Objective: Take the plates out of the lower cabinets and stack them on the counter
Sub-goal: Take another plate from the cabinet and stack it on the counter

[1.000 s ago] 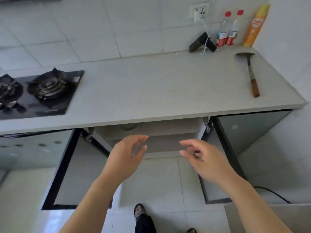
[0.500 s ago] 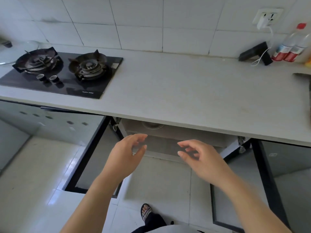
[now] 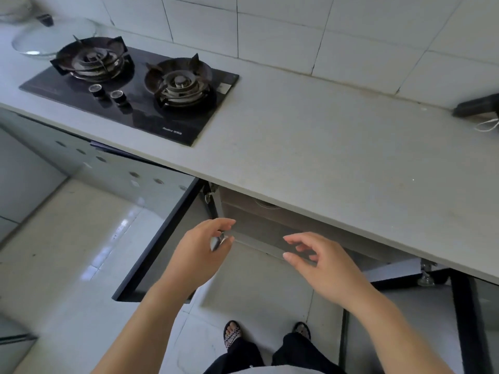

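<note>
Both hands are held out in front of the open lower cabinet (image 3: 283, 230), under the grey worktop (image 3: 310, 147). The left hand (image 3: 197, 255) has its fingers (image 3: 226, 224) bent and a little apart, with nothing in them. The right hand (image 3: 324, 265) is the same: fingers (image 3: 293, 240) curled and spread, holding nothing. Neither hand touches the cabinet.

The plates are hard to see. Just under the front edge of the worktop, deep in the cabinet, there is a pale round rim (image 3: 267, 205). It may be a plate or a bowl; I cannot tell which. It lies ahead of the fingers and a bit higher, between the two hands. The left hand looks a little nearer to it. Being round, it has no long side, so I think either hand could reach in, and going in low and straight should keep the knuckles from hitting the worktop edge.

The cabinet inside looks like smooth, pale brown board. Its two doors hang open, the left door (image 3: 151, 244) and the right door (image 3: 464, 314), each with a dark frame and a shiny panel. The worktop is flat, matte and stone-like, with lots of bare room for a stack. To the left sits a black glass gas stove (image 3: 129, 90) with two metal burners, and a clear glass lid (image 3: 40, 41) behind it. The floor (image 3: 67, 238) is glossy tile.
</note>
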Tool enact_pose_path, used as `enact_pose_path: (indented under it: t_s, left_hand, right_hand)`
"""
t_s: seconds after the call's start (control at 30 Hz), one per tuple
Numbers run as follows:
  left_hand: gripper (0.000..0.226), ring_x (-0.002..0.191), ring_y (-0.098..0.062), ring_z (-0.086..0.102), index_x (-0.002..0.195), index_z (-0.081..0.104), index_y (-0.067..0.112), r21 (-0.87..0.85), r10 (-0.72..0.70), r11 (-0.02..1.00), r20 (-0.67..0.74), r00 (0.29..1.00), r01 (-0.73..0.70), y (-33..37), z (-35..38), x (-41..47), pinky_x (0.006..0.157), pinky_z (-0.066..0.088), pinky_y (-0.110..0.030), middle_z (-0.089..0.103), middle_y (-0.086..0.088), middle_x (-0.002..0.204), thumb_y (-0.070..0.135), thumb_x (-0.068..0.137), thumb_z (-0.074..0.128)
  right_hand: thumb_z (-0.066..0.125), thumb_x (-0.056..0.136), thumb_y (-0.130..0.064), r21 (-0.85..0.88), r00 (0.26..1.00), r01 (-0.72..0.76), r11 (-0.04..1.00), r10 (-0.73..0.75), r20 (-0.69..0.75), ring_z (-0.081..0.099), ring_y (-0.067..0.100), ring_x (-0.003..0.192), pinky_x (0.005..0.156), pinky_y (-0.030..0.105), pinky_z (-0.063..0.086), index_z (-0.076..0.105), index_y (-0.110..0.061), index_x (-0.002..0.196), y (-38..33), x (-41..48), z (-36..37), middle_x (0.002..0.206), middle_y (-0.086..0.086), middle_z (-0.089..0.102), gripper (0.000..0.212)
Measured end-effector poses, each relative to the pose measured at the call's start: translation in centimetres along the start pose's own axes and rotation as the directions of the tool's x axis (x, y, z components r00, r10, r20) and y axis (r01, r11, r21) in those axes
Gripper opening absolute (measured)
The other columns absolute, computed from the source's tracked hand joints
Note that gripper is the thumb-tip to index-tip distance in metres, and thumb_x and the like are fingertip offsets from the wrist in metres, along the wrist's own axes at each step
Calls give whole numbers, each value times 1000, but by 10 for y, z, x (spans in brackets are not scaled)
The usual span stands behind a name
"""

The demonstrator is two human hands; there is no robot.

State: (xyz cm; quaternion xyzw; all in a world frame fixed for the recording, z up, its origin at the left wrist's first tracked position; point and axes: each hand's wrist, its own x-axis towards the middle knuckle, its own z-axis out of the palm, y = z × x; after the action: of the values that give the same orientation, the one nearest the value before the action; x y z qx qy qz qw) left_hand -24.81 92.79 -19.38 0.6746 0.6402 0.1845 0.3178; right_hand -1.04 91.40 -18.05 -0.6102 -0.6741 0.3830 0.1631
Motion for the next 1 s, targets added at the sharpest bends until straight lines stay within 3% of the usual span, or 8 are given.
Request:
enact_pose_path:
  t_s: [0.17,0.4,0.53,0.67,0.8,0.9,1.0]
  left_hand:
    - [30,99,3,55,118,57,34,-34,-101,994,-48,994,100,3,5,12,86,38,-15,59,20,108,28,89,56]
    - [27,103,-1,55,115,57,36,-48,-253,967,-88,963,250,13,29,23,85,41,-19,59,19,111,28,90,56]
    - [29,103,0,54,117,57,36,-60,-272,962,-83,959,268,8,58,37,83,39,-14,57,21,112,29,89,57]
    - [28,100,3,53,117,57,35,-32,-257,966,-51,965,256,-16,87,54,74,32,0,56,25,109,32,89,57]
    - [28,101,1,51,117,56,37,-17,-254,967,-37,966,254,-66,120,81,74,34,-9,56,23,111,33,89,55]
    - [29,103,-5,54,118,56,34,-14,-226,974,-81,971,226,-111,152,112,79,38,-19,58,16,113,32,89,56]
    - [30,99,-10,58,117,58,29,-2,-174,985,-137,975,175,-152,192,150,79,43,-21,61,9,110,25,87,59]
  right_hand:
    - [58,87,-41,15,994,45,999,-46,101,51,-7,105,94,23,44,56,-36,119,13,32,0,112,-27,56,32]
    - [55,89,-42,-29,944,146,989,-131,304,48,-8,106,84,7,37,52,-35,123,34,76,-11,116,-27,51,35]
    - [53,90,-42,-81,915,185,979,-142,377,45,-10,104,78,-2,31,50,-34,126,54,95,-7,119,-26,49,37]
    - [53,90,-41,-81,910,164,983,-119,397,41,-14,104,77,-7,27,50,-34,126,81,108,16,117,-29,46,37]
    - [53,90,-41,-70,921,111,991,-76,382,42,-11,108,85,4,31,50,-34,127,123,133,60,122,-25,48,38]
    - [55,89,-41,-75,940,83,994,-53,337,45,-6,110,92,14,34,50,-33,126,165,159,100,123,-22,50,39]
    - [58,86,-39,-70,957,96,993,-72,281,50,0,111,99,25,41,52,-31,124,211,194,141,122,-17,54,39]
